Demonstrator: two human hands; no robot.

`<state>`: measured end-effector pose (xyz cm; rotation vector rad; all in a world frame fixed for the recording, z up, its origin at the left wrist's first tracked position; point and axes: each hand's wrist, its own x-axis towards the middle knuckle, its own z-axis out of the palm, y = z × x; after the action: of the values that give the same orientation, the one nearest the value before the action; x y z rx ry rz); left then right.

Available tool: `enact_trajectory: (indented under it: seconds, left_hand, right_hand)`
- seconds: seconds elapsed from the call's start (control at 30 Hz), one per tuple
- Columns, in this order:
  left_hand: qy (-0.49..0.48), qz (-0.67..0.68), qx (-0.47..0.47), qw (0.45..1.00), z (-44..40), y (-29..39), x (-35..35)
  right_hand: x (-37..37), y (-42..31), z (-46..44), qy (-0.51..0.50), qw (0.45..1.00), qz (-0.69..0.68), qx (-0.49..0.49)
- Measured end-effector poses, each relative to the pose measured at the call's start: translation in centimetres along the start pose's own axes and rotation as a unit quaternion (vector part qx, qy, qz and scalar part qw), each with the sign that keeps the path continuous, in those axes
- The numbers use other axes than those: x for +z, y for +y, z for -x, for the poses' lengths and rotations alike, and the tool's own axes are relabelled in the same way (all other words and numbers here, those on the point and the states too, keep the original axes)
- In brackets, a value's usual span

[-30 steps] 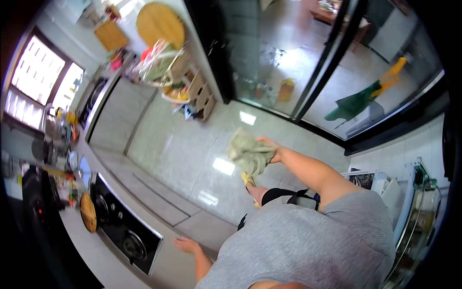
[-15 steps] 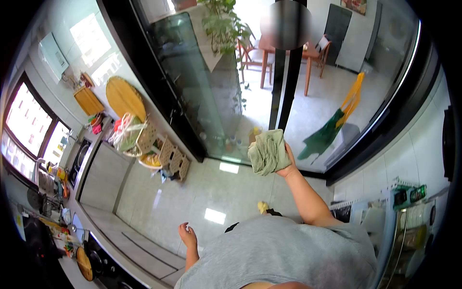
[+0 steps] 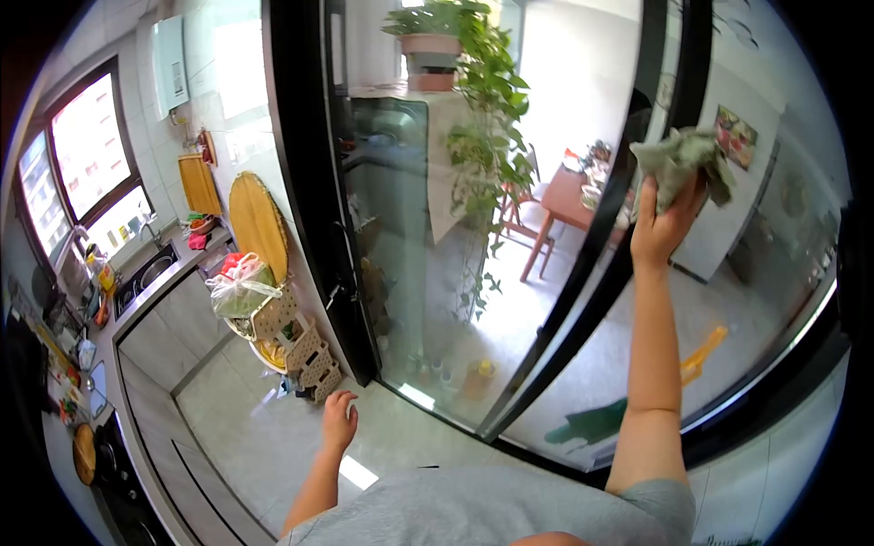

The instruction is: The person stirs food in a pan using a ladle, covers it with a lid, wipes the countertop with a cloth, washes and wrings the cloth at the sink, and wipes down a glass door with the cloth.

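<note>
My right hand [image 3: 667, 223] is raised high at the right, its fingers wrapped round a crumpled grey-green cloth [image 3: 685, 164]. The cloth is up at the glass sliding door [image 3: 583, 300], beside its black upright frame; whether it touches the glass I cannot tell. Low in the middle-left, my left hand [image 3: 340, 420] hangs in the air with its fingers loosely bent and apart, holding nothing. It is nearest to the beige basket rack [image 3: 312, 359] by the wall, without touching it.
Behind the glass are a trailing plant [image 3: 492, 100], a wooden table [image 3: 569, 202] and a green-and-orange item [image 3: 592, 424]. Along the left runs a kitchen counter [image 3: 173, 278] with a sink [image 3: 146, 278]. A round wooden board [image 3: 259, 218] leans on the wall above the baskets.
My right hand has lifted the cloth up and to the right, with the arm now stretched out. My left hand is slightly higher in view. The view has tilted up toward the door.
</note>
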<state>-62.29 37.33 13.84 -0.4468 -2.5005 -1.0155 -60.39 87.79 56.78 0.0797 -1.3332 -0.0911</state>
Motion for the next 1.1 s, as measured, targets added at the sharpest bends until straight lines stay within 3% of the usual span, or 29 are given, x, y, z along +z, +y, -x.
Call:
enact_trajectory:
  seconds: [0.07,0.1,0.2,0.27,0.33,0.37,0.4,0.47,0.57,0.67,0.77,0.8,0.9,0.93,1.0,1.07,1.1]
  left_hand:
    - [0.002,-0.006,0.010,1.000,-4.0,-0.3,-0.6]
    - [0.020,-0.004,0.015,1.000,-6.1,-0.2,-1.1]
    - [0.046,0.039,0.006,0.998,-12.0,-2.2,-0.6]
    - [0.087,0.047,0.048,0.994,-15.7,-3.1,-0.8]
    - [0.086,0.059,0.047,0.993,-19.4,-4.1,-1.0]
    - [0.096,0.068,0.060,0.991,-21.5,-4.8,-0.9]
    - [0.105,0.079,0.073,0.989,-23.6,-5.7,-1.0]
    - [0.098,0.079,0.102,0.987,-28.6,-7.2,-1.6]
    - [0.165,0.094,0.135,0.972,-36.0,-5.8,-3.6]
    - [0.167,0.126,0.162,0.964,-41.0,-5.0,-3.8]
    - [0.140,0.158,0.198,0.957,-43.0,-3.7,-3.2]
    - [0.128,0.170,0.212,0.954,-43.3,-3.4,-2.9]
    - [0.106,0.173,0.238,0.950,-44.0,-3.8,-2.2]
    - [0.094,0.171,0.242,0.950,-44.1,-4.0,-2.4]
    - [0.090,0.165,0.249,0.950,-44.5,-5.0,-2.6]
    - [0.092,0.158,0.255,0.949,-45.0,-6.3,-2.9]
    - [0.088,0.157,0.243,0.953,-44.8,-7.0,-3.0]
  right_hand:
    - [4.4,2.2,-3.0,-0.073,0.994,0.069,-0.051]
    - [6.0,2.5,-4.6,-0.089,0.975,0.195,-0.064]
    - [9.4,3.6,-10.8,-0.036,0.958,0.256,-0.127]
    - [11.3,3.8,-14.9,-0.078,0.945,0.318,-0.023]
    - [13.9,5.6,-19.0,0.019,0.929,0.366,-0.059]
    - [14.9,6.1,-21.1,-0.007,0.918,0.394,-0.034]
    - [16.9,6.8,-23.0,0.067,0.928,0.365,-0.029]
    - [20.2,3.8,-26.3,0.059,0.913,0.399,0.071]
    - [27.5,-2.8,-27.9,0.078,0.932,0.352,0.042]
    - [35.2,-12.8,-24.1,0.041,0.962,0.250,-0.101]
    - [42.2,-20.5,-12.6,-0.048,0.935,0.113,-0.332]
    - [39.0,-26.3,-9.2,-0.175,0.918,0.136,-0.328]
    - [40.5,-26.2,4.3,-0.311,0.838,-0.063,-0.444]
    - [38.5,-26.2,5.5,-0.368,0.801,-0.089,-0.464]
    - [37.4,-24.3,3.9,-0.382,0.776,-0.187,-0.465]
    - [37.8,-22.1,-1.8,-0.289,0.841,0.002,-0.457]
    - [36.8,-19.3,-6.4,-0.246,0.881,-0.020,-0.404]
